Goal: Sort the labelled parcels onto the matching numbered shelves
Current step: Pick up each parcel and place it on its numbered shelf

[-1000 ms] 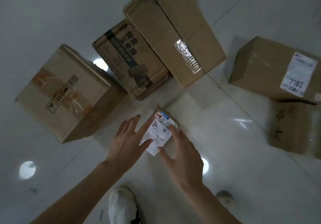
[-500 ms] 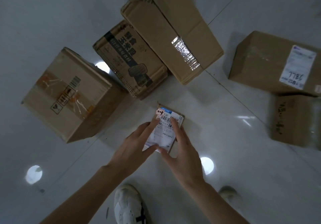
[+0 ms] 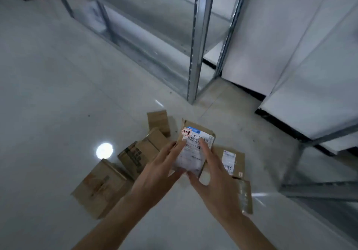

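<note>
A small flat cardboard parcel (image 3: 201,131) with a white shipping label and a red-marked sticker is lifted off the floor, held between both hands. My left hand (image 3: 157,174) grips its left edge with fingers over the label. My right hand (image 3: 215,180) grips its right side, fingers on the label, thumb underneath. A metal shelf rack (image 3: 195,56) stands ahead, its lower shelves bare; no shelf numbers are readable.
Several cardboard boxes lie on the pale floor below the hands: a large one (image 3: 98,187) at left, a printed one (image 3: 133,158), a labelled one (image 3: 232,160) at right. A second rack (image 3: 317,187) stands right. White wall panels (image 3: 290,36) rise behind.
Both hands closed on the small parcel and raised it off the floor. The view swung up from the boxes to the shelf racks.
</note>
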Motion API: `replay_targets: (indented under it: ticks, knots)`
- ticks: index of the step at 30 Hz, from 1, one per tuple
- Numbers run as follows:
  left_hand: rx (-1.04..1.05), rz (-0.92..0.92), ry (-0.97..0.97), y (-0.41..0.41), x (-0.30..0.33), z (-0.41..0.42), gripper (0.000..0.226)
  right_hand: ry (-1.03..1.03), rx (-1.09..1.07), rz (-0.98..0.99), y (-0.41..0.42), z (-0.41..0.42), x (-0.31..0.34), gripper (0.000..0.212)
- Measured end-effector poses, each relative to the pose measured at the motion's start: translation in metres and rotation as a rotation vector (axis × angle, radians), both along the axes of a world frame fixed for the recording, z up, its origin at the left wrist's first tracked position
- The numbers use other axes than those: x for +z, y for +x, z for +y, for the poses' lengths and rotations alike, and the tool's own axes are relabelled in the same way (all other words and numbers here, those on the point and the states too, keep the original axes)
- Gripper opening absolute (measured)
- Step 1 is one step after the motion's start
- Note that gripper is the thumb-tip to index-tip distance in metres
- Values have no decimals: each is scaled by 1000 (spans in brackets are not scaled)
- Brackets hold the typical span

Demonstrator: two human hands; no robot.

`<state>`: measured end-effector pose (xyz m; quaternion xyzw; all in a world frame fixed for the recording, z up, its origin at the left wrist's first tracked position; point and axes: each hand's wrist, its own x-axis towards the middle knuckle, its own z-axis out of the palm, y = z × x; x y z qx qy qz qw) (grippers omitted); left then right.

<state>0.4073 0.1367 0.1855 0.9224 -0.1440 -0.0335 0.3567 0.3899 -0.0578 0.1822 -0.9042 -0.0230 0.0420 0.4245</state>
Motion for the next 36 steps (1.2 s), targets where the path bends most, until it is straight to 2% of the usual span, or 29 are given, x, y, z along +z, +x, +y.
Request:
replay_targets:
  ticks: [4,8,13,17,21,27,36]
  knots:
    - [23,-184,-43,39,177,-57,87,-55,6,-213,36,-56,188,93]
    - [-43,-352,-103,45,346,-127,80,-139,-76,-363,29,-122,364,91]
    - [-165,-544,-185,9,520,-215,77,-275,-193,-556,-34,-208,542,90]
    - [-272,-682,-233,-43,620,-281,75,-396,-285,-670,-111,-271,648,90]
    - [-384,-828,-257,-105,695,-356,74,-530,-422,-703,-199,-332,725,91]
    - [-526,-1009,-261,-207,766,-475,72,-696,-605,-708,-335,-427,796,98]
    - [-716,-1118,-337,-344,805,-647,82,-789,-786,-682,-501,-570,825,93]
